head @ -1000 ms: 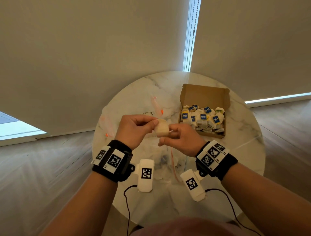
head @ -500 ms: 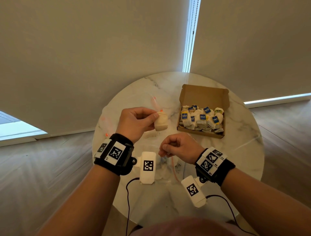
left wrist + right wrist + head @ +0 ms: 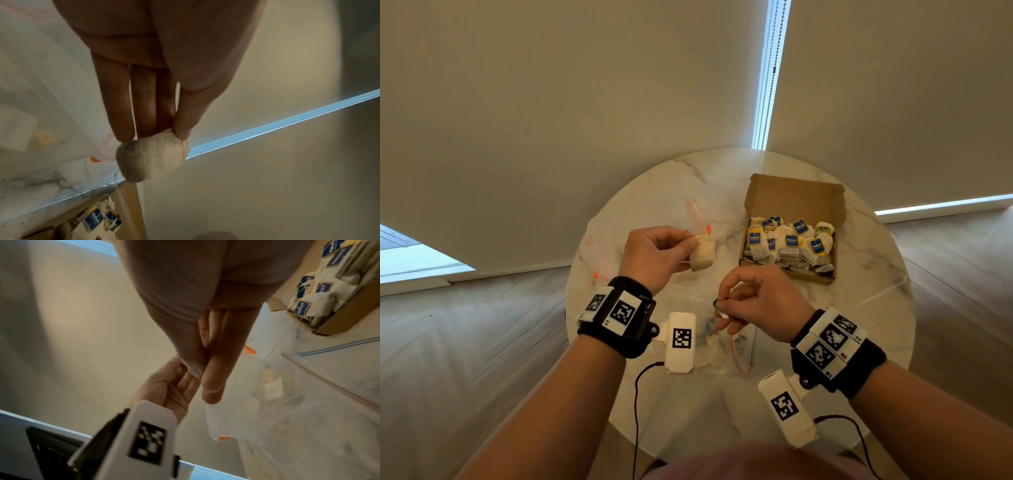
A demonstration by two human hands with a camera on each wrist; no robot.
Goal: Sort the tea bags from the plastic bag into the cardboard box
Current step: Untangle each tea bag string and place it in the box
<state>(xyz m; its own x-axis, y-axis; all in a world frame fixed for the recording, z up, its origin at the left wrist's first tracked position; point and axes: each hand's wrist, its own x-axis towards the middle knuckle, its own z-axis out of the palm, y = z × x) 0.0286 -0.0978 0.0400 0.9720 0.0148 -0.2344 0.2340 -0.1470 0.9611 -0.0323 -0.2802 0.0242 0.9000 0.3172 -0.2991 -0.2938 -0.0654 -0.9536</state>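
Left hand holds one tea bag above the round marble table; right hand pinches a small tag.

The left hand [image 3: 654,255] pinches the tea bag [image 3: 702,255] between thumb and fingertips, left of the cardboard box [image 3: 792,192]. The right hand [image 3: 760,301], fingers curled, pinches a small tag [image 3: 719,308] in front of the cardboard box. The cardboard box holds many tea bags. The clear plastic bag [image 3: 697,214] lies on the marble table [image 3: 876,308], left of the cardboard box.

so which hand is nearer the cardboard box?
Right. The right hand hovers just in front of the cardboard box's near wall; the left hand, holding a tea bag, sits further left.
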